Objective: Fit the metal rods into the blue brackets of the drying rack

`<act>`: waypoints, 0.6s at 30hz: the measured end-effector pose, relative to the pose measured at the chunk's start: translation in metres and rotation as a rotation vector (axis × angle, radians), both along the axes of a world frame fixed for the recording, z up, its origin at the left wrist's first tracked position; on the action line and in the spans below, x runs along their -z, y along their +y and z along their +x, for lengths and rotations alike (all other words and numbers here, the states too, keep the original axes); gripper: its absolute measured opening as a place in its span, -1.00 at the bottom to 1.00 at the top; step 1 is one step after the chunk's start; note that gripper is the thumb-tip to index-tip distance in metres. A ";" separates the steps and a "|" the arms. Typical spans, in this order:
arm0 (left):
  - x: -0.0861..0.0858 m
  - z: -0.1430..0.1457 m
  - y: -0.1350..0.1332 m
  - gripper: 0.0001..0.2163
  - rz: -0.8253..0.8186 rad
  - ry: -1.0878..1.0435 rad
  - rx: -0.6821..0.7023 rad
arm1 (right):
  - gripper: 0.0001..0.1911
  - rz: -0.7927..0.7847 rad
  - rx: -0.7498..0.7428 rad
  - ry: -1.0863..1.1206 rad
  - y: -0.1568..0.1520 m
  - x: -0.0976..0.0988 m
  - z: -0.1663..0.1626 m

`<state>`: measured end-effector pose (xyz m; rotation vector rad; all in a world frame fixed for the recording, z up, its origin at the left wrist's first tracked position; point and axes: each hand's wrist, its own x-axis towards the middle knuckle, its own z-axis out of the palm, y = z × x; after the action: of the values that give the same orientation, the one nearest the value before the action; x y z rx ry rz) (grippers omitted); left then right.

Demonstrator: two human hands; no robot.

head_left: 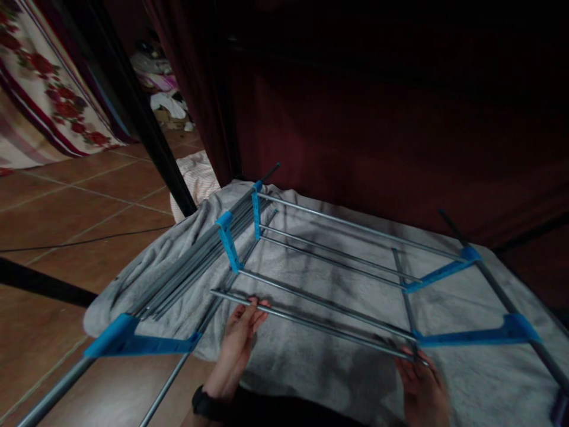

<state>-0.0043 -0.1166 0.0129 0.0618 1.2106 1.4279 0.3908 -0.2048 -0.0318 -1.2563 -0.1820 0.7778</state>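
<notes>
A drying rack of grey metal rods (pixel 338 249) and blue plastic connectors (pixel 229 240) lies partly taken apart on a grey towel (pixel 311 356) on the floor. My left hand (pixel 240 338) reaches up under the nearest loose rod (pixel 311 323), fingers curled around its left end. My right hand (pixel 420 382) grips the same rod near its right end, beside a blue bracket (pixel 480 337). A bundle of grey rods (pixel 191 267) lies along the towel's left side.
Brown tiled floor (pixel 89 201) spreads to the left. A dark red curtain or cloth wall (pixel 377 118) stands behind the towel. A black pole (pixel 146 130) slants at the left, with a floral cloth (pixel 53 89) and clutter beyond.
</notes>
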 end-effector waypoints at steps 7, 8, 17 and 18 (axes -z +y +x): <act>0.009 0.018 -0.009 -0.67 0.074 0.010 0.108 | -0.63 -0.006 -0.005 0.015 -0.008 0.025 0.013; 0.009 0.019 -0.009 -0.63 0.074 0.020 0.105 | -0.64 -0.024 -0.003 0.011 -0.009 0.029 0.017; 0.002 0.029 -0.012 -0.52 0.011 0.115 0.084 | -0.73 -0.147 -0.076 0.067 0.003 0.044 0.031; 0.002 0.031 -0.014 -0.52 0.001 0.122 0.084 | -0.72 -0.115 -0.121 0.047 0.005 0.043 0.027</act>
<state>0.0262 -0.1302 0.0109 0.2009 1.2925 1.3672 0.4179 -0.1999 -0.0750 -1.3431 -0.1790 0.9322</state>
